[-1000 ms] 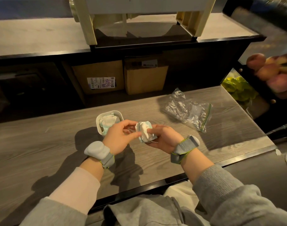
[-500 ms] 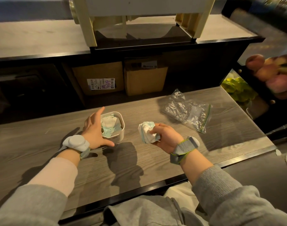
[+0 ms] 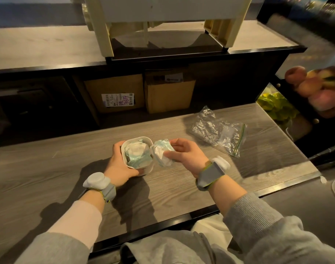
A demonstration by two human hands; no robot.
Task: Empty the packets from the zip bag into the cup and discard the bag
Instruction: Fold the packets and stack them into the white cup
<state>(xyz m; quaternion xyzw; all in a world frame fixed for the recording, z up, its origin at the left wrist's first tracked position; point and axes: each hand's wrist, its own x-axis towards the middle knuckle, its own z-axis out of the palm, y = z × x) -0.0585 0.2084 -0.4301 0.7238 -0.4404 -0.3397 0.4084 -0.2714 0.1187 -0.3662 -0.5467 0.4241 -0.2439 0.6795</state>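
A white cup (image 3: 149, 142) with rounded corners stands on the wooden table, holding several white and pale green packets (image 3: 137, 155). My left hand (image 3: 119, 165) wraps around the cup's left and front side. My right hand (image 3: 185, 155) holds a bunch of white and green packets (image 3: 161, 153) right beside the cup's right rim. The clear zip bag (image 3: 219, 131) with a green zip strip lies crumpled on the table to the right, apart from both hands.
The grey wooden table (image 3: 67, 168) has a dark front edge. Behind it, two cardboard boxes (image 3: 117, 92) sit under a higher counter with a cream machine (image 3: 162, 20). At the right are green items (image 3: 277, 105) and peach-coloured fruit (image 3: 315, 86).
My left hand let go of the packets, moved to the cup and gripped its side. My right hand carried the packets left, up to the cup's rim.
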